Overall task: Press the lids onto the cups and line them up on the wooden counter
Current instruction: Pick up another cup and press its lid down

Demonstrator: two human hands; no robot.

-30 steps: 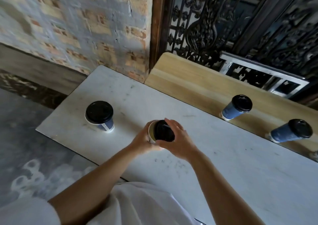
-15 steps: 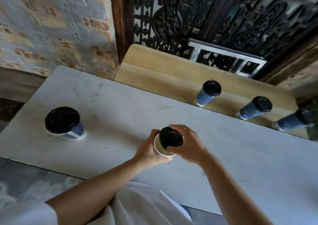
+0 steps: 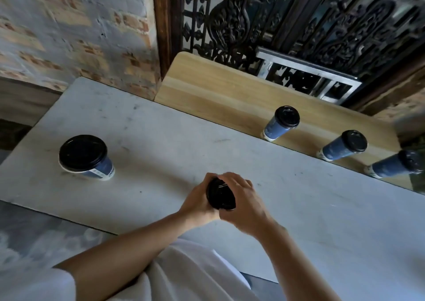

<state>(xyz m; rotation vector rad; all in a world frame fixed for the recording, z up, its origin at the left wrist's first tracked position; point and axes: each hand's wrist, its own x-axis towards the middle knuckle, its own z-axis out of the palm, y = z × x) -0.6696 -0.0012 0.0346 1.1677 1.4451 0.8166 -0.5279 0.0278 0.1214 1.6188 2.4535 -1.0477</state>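
Left hand: my left hand (image 3: 197, 200) is curled narrow round the paper cup just below the lid. My fingers hide the cup's wall, so I cannot describe it.
Right hand: my right hand (image 3: 243, 206) grips the round black plastic lid (image 3: 219, 193). The fingers arch over its far rim and the palm sits against its right side.
Lid: it sits between my two hands, its top tilted a little toward me. I cannot tell whether it is seated all the way round.
Where I hold it: above the grey stone table (image 3: 161, 135), near its front edge. I cannot tell whether the cup's base touches the top.
Short cup: a squat dark-blue paper cup with a wide black lid (image 3: 86, 158) stands upright on the grey table, well to the left of my hands.
Wooden table: a light wooden table (image 3: 218, 93) adjoins the far edge of the grey one.
Row: three tall dark-blue paper cups with black lids stand on the wood near its front edge, spaced apart. There is a left one (image 3: 281, 123), a middle one (image 3: 343, 145) and a right one (image 3: 393, 166), which is blurred at the frame's edge.
Behind: a worn brick wall (image 3: 69, 24) is on the left and a black ornate iron grille (image 3: 299, 13) is beyond the wood.
Me: my white shirt (image 3: 184, 273) shows below my bare forearms.
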